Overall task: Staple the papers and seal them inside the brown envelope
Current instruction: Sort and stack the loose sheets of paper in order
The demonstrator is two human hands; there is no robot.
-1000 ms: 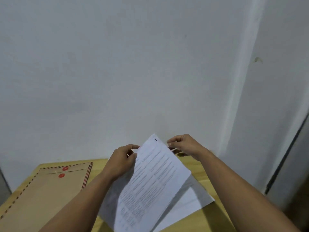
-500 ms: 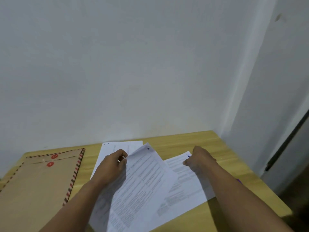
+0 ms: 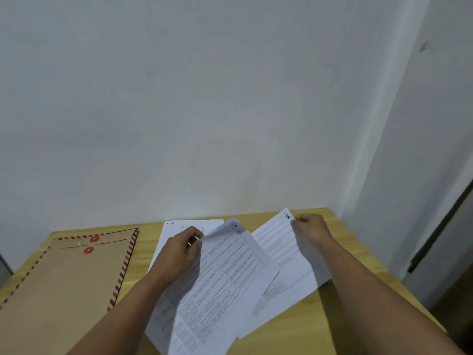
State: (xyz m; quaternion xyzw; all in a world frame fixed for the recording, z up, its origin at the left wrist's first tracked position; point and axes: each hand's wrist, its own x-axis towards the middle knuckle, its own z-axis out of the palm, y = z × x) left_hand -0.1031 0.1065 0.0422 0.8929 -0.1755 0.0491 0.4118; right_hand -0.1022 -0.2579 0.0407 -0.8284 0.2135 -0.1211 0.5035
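Since half a second ago the right hand (image 3: 311, 228) has changed from resting on the sheet near the right edge of the table to pinching its far corner, and this page marked 5 (image 3: 284, 254) is now lifted a little at that corner. The left hand (image 3: 179, 248) has stayed in its place: its fingers are curled round the left edge of the printed page in the middle (image 3: 222, 280), which it holds tilted above the table (image 3: 358, 311). A third sheet (image 3: 179, 226) lies flat under the left hand, near the back edge of the table, only partly visible. The brown envelope (image 3: 64, 285), with striped border and two red string buttons, lies flat at the left side of the table, apart from the papers, and its flap appears closed. I see no stapler in this view. I judge that the person is collecting the pages into one stack, perhaps in page order; so the stapling has not begun, and the pages must first be put together with their edges even.
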